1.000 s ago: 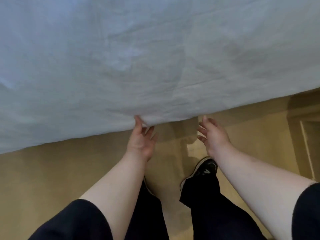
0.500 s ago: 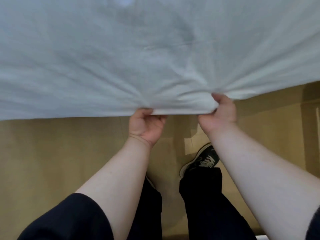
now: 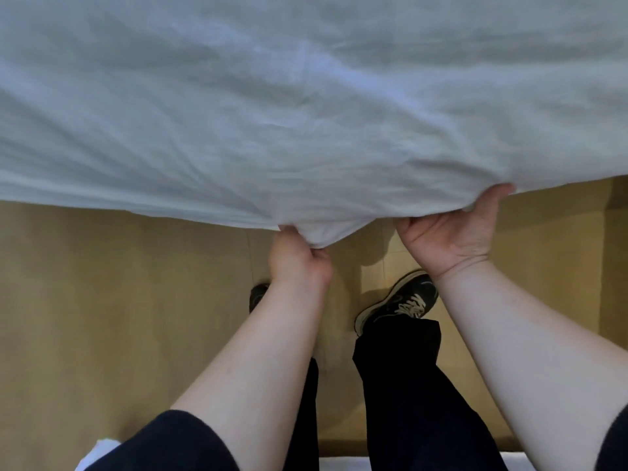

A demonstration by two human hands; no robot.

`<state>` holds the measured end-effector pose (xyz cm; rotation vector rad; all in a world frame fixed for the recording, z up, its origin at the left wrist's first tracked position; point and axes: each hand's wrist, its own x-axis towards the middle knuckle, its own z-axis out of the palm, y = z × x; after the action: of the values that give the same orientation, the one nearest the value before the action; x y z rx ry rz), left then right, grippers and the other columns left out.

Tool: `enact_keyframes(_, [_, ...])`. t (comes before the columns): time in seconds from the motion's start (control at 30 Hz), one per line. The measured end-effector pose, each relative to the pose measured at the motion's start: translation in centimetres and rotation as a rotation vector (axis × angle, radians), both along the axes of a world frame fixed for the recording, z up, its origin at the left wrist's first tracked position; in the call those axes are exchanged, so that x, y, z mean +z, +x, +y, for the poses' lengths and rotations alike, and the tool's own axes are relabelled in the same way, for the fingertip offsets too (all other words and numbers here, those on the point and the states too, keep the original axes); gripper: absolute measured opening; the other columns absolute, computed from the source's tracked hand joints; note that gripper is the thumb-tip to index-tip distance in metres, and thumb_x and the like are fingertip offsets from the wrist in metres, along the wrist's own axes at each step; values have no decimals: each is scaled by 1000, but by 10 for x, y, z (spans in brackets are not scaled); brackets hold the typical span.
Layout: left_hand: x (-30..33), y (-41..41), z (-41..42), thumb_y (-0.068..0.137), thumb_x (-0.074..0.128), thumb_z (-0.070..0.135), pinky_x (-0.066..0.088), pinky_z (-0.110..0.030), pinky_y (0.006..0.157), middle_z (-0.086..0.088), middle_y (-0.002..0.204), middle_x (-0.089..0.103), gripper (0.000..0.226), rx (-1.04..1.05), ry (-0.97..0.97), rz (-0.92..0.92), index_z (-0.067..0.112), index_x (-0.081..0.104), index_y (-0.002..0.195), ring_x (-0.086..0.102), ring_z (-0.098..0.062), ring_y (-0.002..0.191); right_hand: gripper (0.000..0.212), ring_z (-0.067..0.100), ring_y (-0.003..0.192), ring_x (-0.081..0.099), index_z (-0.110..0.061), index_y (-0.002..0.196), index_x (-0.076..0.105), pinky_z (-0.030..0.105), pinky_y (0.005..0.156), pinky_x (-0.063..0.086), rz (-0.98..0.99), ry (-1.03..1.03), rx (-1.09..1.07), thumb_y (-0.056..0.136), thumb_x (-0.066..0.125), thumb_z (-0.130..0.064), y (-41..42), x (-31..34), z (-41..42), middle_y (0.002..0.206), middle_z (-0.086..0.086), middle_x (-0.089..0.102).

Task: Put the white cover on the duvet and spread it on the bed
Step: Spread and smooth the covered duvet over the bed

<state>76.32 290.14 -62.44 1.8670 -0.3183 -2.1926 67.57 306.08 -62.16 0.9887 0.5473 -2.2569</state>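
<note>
Cover held up before me.
My left hand (image 3: 299,263) pinches the cover's (image 3: 306,107) lower edge; my right hand (image 3: 452,232) grips it alongside.

White cover (image 3: 306,107): wrinkled cloth, spread wide across upper view, lifted above floor. Near edge bunched at centre, creases fanning outward from it; edge rises toward the right.
</note>
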Motion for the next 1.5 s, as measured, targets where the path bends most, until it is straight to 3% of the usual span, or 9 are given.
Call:
enact_keyframes(0.13, [7,24,4,107,41,24,60,-44,83,-5,99,68,24,-197,-212,-262,17,61,94,69,-24,92,41,23,99,73,-14,116,67,39,86,59,-104,199,-37,97,50,-47,3,8,-1,109,6,74])
enact_keyframes(0.23, [18,35,5,107,42,24,61,-38,68,-5,82,66,27,-339,-312,-327,9,55,90,68,-16,61,25,13,45,52,-20,81,61,27,51,45,-42,894,237,94,42,-10,7,14,5,56,-4,55])
enact_keyframes(0.3, [16,41,5,107,41,25,61,-39,65,-2,60,63,29,-464,-331,-395,8,51,85,62,-14,45,24,23,51,53,-13,71,56,29,55,44,76,1416,569,91,46,-22,26,7,23,58,2,55])
enact_keyframes(0.37, [5,39,-2,105,41,22,59,-38,58,-7,57,59,29,-580,-320,-465,8,47,80,57,-19,43,49,33,72,63,-10,70,55,37,71,52,53,1570,790,98,43,-48,42,-5,36,71,11,61])
enact_keyframes(0.5, [-9,26,-25,95,43,18,56,-37,58,-14,70,55,24,-800,-293,-596,9,48,73,49,-25,48,55,35,90,65,-7,84,62,40,86,53,-32,1527,961,103,38,-51,20,-20,31,90,14,67])
enact_keyframes(0.6, [4,25,-36,94,42,25,61,-51,77,-17,83,62,26,-1114,-352,-677,8,56,81,61,-33,62,57,33,84,60,-8,78,56,36,76,48,-38,1526,1034,104,35,-53,18,-3,32,78,10,60])
enact_keyframes(0.83, [66,42,-28,98,45,42,49,-34,80,-11,103,66,30,-1903,-578,-713,14,56,102,61,-31,95,66,33,72,68,-9,79,65,36,65,54,-78,1427,1133,95,37,-67,22,33,55,77,11,70])
enact_keyframes(1.13, [189,-77,26,94,49,34,45,-40,99,-5,130,52,38,-2026,-975,-599,19,50,129,49,-27,122,19,25,90,56,-22,106,55,31,73,41,431,1356,1467,101,46,-39,-49,165,102,96,-1,60])
enact_keyframes(1.5, [196,-252,-21,99,41,38,4,-35,124,-7,166,4,74,-1950,-1353,-688,10,7,158,2,-24,152,55,28,142,34,-22,147,36,40,115,31,1294,1475,1625,95,49,-35,-230,183,23,154,6,36])
